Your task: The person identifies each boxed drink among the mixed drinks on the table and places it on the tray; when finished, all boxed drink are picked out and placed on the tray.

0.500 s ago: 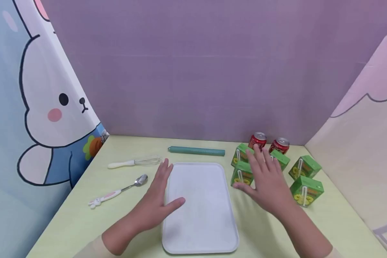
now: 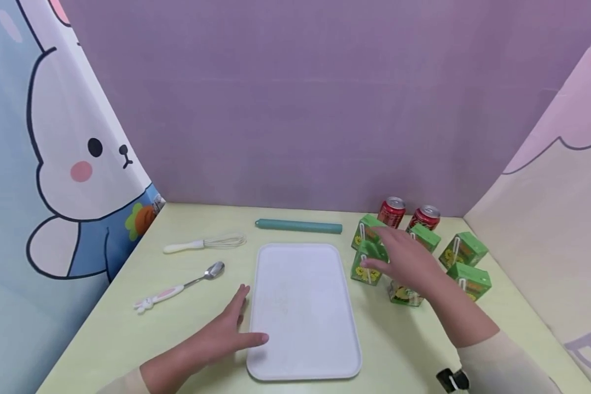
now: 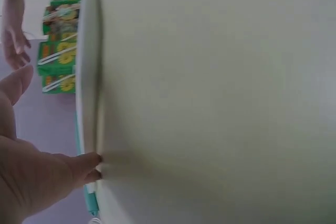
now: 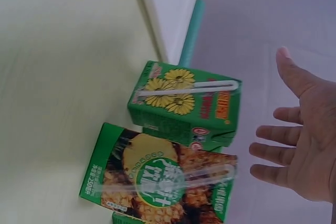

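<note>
A white tray (image 2: 302, 312) lies flat on the table. My left hand (image 2: 216, 336) is beside its left edge, fingers extended and thumb over the rim; in the left wrist view the fingertips (image 3: 94, 163) are close to the tray's side, and contact is unclear. Above a group of green drink cartons my right hand (image 2: 406, 262) hovers with spread fingers, holding nothing. Nearest it are a carton with yellow flowers (image 4: 184, 98) and a pineapple juice carton (image 4: 163, 177), both with straws attached. Two red cans (image 2: 392, 212) stand behind the cartons.
Left of the tray lie a whisk (image 2: 207, 243) and a spoon with a rabbit handle (image 2: 177, 290). A teal rod (image 2: 297, 226) lies behind the tray. More green cartons (image 2: 468, 279) stand at the right. A purple wall (image 2: 295, 109) closes off the back.
My left hand has drawn back toward me along the tray's left side. The right hand has tipped forward over the cartons, and the pineapple carton now shows beneath it.
</note>
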A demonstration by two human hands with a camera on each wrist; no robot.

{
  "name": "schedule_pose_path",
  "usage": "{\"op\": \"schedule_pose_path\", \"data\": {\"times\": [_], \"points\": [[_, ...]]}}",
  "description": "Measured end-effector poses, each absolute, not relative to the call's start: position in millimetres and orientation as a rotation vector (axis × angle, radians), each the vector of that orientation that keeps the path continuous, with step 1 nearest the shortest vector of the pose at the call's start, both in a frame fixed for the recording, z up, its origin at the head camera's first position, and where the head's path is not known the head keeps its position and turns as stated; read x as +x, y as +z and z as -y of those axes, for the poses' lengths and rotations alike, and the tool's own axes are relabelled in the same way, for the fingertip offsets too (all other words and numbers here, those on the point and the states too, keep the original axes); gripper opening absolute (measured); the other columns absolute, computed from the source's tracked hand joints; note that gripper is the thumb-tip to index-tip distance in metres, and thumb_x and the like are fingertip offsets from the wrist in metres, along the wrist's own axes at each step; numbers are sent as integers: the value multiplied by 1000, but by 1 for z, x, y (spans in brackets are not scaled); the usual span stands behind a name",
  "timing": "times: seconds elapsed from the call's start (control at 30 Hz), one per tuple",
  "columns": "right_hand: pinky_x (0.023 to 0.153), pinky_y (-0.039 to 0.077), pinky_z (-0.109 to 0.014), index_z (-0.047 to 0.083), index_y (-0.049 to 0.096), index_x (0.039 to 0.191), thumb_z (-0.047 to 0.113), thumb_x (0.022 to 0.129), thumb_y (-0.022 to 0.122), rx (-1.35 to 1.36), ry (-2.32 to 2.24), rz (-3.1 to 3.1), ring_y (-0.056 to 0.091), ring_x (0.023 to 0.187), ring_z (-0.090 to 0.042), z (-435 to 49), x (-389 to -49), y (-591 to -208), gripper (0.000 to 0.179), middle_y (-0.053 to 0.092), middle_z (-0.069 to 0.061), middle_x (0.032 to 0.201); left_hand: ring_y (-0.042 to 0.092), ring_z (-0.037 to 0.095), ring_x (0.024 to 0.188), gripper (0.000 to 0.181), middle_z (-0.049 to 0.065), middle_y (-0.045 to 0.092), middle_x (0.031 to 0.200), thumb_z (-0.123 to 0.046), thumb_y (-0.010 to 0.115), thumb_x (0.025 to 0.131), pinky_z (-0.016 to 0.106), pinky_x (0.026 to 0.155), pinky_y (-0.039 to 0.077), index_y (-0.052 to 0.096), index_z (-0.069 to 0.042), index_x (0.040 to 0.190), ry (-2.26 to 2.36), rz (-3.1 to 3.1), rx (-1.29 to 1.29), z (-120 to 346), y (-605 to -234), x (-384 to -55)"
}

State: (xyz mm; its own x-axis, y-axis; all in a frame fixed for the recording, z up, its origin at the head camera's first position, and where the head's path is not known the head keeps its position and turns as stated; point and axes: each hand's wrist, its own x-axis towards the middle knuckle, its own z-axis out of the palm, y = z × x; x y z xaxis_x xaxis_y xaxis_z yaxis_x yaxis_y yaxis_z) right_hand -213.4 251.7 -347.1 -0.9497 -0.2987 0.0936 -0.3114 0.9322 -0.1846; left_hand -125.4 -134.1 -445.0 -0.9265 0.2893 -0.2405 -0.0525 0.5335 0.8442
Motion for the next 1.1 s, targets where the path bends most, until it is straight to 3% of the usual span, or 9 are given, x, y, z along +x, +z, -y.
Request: {"op": "schedule_pose_path", "data": {"times": [0.17,0.27,0.53,0.73,0.8,0.97,1.1], "points": [[107,34,-65,14,31,155,78,77,56,486,342,3168,31,142,-43,-249,-231,-352,104,36,-16,156,14,37,150,133,16,4,165,-58,84,65,56,118,17,2,-11,159,1154,-2519,343,137,-455,-119],[107,34,-65,13,26,156,72,79,60,477,330,3254,30,142,-45,-247,-239,-356,103,33,-17,157,14,36,150,137,15,3,165,-62,84,61,58,117,19,4,-8,159,1069,-2554,437,138,-457,-116],[94,49,-59,13,36,152,51,88,68,413,268,3373,55,124,-37,-241,-255,-362,82,54,-15,142,11,37,151,140,18,6,164,-63,86,56,58,116,20,11,-1,157,976,-2618,559,136,-459,-114],[97,47,-58,9,35,152,47,87,70,478,236,3373,54,126,-37,-243,-263,-356,83,54,-15,142,10,37,151,139,19,6,164,-63,85,56,58,116,21,14,1,156,933,-2634,584,136,-457,-114],[94,50,-55,7,37,151,47,87,71,506,227,3368,58,120,-34,-242,-266,-350,83,58,-14,137,10,37,151,138,19,6,164,-63,86,56,58,116,22,14,2,155,918,-2642,585,135,-456,-115],[75,54,-39,10,50,138,44,86,73,567,188,3316,61,88,-17,-227,-274,-331,66,66,-2,103,13,36,150,139,17,8,165,-63,85,55,57,115,26,15,1,155,871,-2665,569,134,-454,-115],[72,53,-35,16,56,130,44,86,73,612,200,3289,60,84,-16,-203,-279,-321,55,65,3,96,15,34,150,138,16,8,165,-65,85,55,57,114,29,16,1,156,846,-2666,557,134,-452,-114]]}}
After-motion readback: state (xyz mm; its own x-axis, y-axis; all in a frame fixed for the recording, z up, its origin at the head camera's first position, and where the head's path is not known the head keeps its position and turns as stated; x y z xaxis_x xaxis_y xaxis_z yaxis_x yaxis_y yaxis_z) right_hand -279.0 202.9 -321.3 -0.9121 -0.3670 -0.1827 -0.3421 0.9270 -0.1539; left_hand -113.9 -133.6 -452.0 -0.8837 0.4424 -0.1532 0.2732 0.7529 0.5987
